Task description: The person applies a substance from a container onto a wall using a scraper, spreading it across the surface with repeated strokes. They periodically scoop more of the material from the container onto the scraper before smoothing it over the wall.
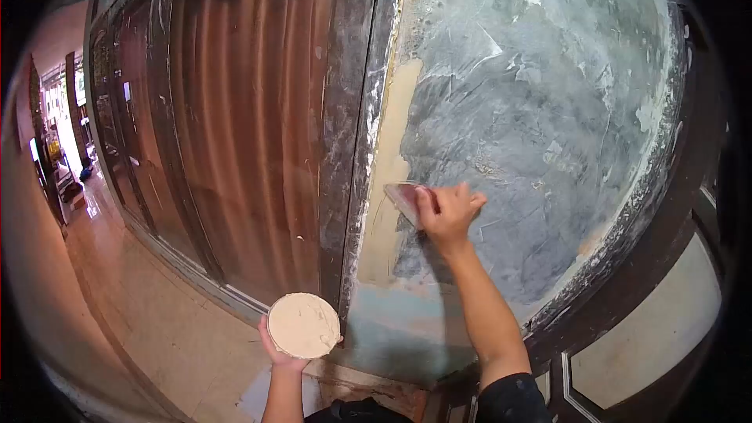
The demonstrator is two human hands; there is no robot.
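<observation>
My right hand [449, 215] is closed around a flat putty knife [405, 199], its blade laid against the wall [501, 149]. A strip of beige putty [389, 168] runs down the wall's left edge, beside the door frame, and the blade meets it. Lower down, my left hand [278, 348] holds a round container of putty [303, 326] from below and the side. The same beige paste fills its top, with a rough patch near the right rim.
Left of the wall stands a dark wooden frame [345, 110] with glass panels and a brown curtain [243, 125] behind them. A dark panelled door [650, 321] is at the right. Tiled floor [172, 313] leads to a bright opening at far left.
</observation>
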